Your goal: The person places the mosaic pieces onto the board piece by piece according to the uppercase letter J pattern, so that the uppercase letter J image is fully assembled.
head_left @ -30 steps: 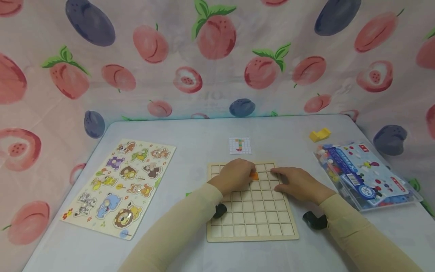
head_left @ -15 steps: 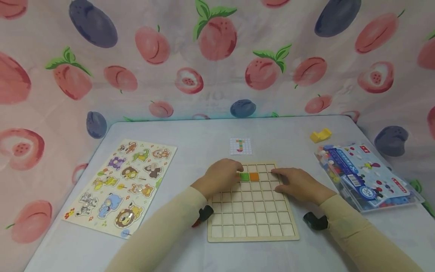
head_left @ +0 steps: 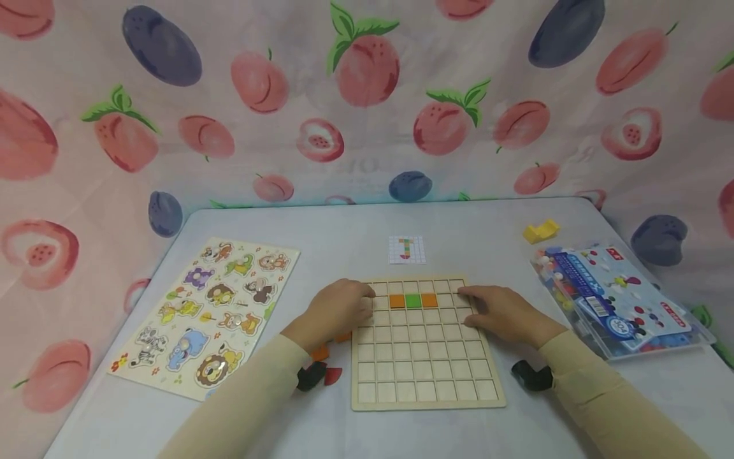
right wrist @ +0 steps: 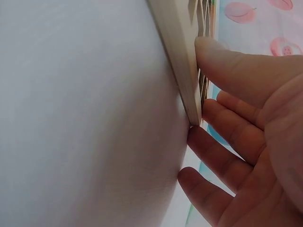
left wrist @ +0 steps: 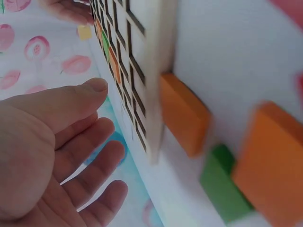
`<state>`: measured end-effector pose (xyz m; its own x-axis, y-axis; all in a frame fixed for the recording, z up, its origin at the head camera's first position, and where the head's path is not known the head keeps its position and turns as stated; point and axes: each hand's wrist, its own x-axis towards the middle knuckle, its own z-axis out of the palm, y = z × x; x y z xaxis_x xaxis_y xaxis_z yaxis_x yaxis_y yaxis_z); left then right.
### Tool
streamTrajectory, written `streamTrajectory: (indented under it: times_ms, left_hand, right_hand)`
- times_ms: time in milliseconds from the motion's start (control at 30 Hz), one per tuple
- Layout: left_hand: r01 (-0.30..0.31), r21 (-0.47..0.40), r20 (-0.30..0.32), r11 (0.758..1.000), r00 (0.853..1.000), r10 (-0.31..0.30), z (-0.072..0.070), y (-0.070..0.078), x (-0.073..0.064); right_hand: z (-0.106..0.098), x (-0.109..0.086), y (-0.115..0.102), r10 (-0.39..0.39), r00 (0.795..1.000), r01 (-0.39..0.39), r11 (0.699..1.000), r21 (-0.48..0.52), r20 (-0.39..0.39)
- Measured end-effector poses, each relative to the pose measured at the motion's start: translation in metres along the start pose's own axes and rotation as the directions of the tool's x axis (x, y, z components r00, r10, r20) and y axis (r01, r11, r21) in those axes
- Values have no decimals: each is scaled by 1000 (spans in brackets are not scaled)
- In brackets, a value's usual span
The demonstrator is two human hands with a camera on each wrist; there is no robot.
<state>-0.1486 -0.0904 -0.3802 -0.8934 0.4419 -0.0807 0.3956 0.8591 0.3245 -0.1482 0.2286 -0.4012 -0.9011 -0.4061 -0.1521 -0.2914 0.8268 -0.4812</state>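
Observation:
A wooden grid board (head_left: 427, 370) lies on the white table. In its second row from the far edge sit an orange tile (head_left: 397, 301), a green tile (head_left: 413, 301) and another orange tile (head_left: 429, 300), side by side. My left hand (head_left: 338, 312) is over the board's left edge, fingers loosely bent and holding nothing. Beside that edge, the left wrist view has loose orange (left wrist: 184, 116) and green (left wrist: 225, 189) square tiles. My right hand (head_left: 504, 315) rests at the board's right edge, thumb on the rim and fingers spread along the side.
A small printed card (head_left: 407, 250) with a coloured pattern lies beyond the board. An animal picture puzzle (head_left: 212, 306) is on the left. At the right are a clear box (head_left: 625, 293) of colourful parts and a yellow piece (head_left: 541, 231). Red pieces (head_left: 332, 376) lie by my left wrist.
My left hand has moved left across the board to its edge, uncovering the green tile and the left orange tile in the row. The right hand stays in place.

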Motion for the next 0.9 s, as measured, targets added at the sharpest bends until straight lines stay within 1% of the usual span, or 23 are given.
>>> streamTrajectory:
  times_ms: [233,367,533,733,900]
  left_hand:
    - [49,11,-13,999,999,-49,-1,-12,-19]
    - [76,-2,-18,997,997,-76,-1,-18,-27]
    - [105,-18,-14,994,994,-105,1,-25,-32]
    - [140,-38,-1,989,990,-140,3,-30,-37]
    - [153,-44,24,987,988,-152,4,-32,-39]
  right_hand:
    - [-1,-1,-3,-2,1000,2,1000,-12,-4]
    - [-1,-1,-3,8,1000,-8,1000,-12,-2]
    - [0,-2,-4,11,1000,-11,1000,-12,-5]
    - [0,-2,-3,7,1000,-7,1000,-2,-4]
    - [0,-2,-3,-1,1000,1,1000,1,-13]
